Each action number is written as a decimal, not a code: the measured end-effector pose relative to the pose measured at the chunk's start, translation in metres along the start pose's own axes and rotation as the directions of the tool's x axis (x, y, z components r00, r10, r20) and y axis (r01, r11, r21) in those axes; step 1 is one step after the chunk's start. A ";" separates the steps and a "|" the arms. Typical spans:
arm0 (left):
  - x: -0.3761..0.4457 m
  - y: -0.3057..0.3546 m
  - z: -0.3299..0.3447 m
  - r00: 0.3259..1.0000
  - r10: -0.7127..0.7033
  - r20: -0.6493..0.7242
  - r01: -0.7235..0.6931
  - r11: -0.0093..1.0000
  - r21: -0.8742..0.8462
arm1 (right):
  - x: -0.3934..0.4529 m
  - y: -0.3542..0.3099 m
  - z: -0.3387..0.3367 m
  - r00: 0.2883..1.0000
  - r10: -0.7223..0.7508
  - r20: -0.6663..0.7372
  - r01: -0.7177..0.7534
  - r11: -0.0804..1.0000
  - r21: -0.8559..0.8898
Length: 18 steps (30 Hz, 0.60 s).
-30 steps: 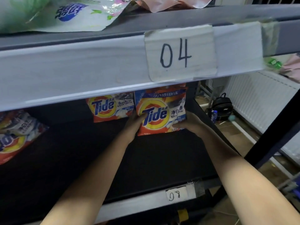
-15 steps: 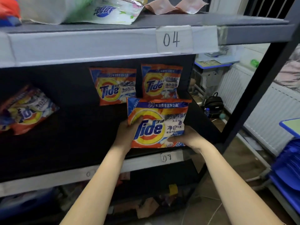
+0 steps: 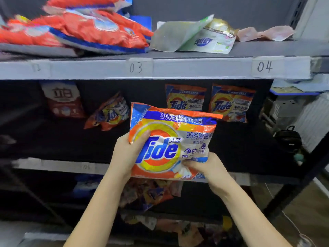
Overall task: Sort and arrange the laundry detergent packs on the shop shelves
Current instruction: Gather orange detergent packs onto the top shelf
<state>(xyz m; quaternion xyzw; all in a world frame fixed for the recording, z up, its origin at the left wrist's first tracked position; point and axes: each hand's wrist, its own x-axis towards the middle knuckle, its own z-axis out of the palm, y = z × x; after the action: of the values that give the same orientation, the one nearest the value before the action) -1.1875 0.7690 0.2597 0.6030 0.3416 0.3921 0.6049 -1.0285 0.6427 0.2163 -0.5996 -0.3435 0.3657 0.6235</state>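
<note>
Orange plastic Tide detergent pack held before the middle shelf's front edge.
Left hand grips its left side; right hand pinches its lower right corner.

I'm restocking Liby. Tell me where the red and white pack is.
The red and white pack stands at the back left of the middle shelf, left of the tilted Tide pack.

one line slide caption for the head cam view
Both hands, left hand and right hand, grip a Tide pack before the labelled shelf.
</note>
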 end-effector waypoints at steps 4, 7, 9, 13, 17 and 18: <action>-0.004 0.037 -0.052 0.998 0.064 0.019 -0.064 0.998 -0.017 | 0.006 -0.036 0.050 0.996 -0.084 0.038 0.083 0.996 0.018; -0.002 0.064 -0.095 0.990 0.139 0.026 -0.139 0.990 -0.007 | 0.014 -0.061 0.094 0.982 -0.167 0.088 0.167 0.986 0.014; 0.004 0.080 -0.126 0.981 0.194 -0.005 -0.194 0.981 0.024 | 0.021 -0.077 0.126 0.969 -0.215 0.117 0.215 0.976 0.013; 0.025 0.113 -0.193 0.947 0.307 -0.091 -0.298 0.949 0.102 | 0.037 -0.111 0.196 0.934 -0.318 0.160 0.315 0.948 0.046; 0.048 0.147 -0.259 0.902 0.410 -0.136 -0.396 0.910 0.118 | 0.052 -0.149 0.261 0.881 -0.406 0.241 0.406 0.912 0.051; 0.055 0.157 -0.275 0.893 0.431 -0.133 -0.418 0.901 0.112 | 0.056 -0.160 0.277 0.866 -0.425 0.265 0.425 0.903 0.062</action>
<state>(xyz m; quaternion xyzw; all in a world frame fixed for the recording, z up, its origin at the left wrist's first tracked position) -1.4156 0.9389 0.4088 0.6546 0.2628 0.5462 0.4517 -1.2336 0.8265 0.3877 -0.4531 -0.5489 0.2986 0.6358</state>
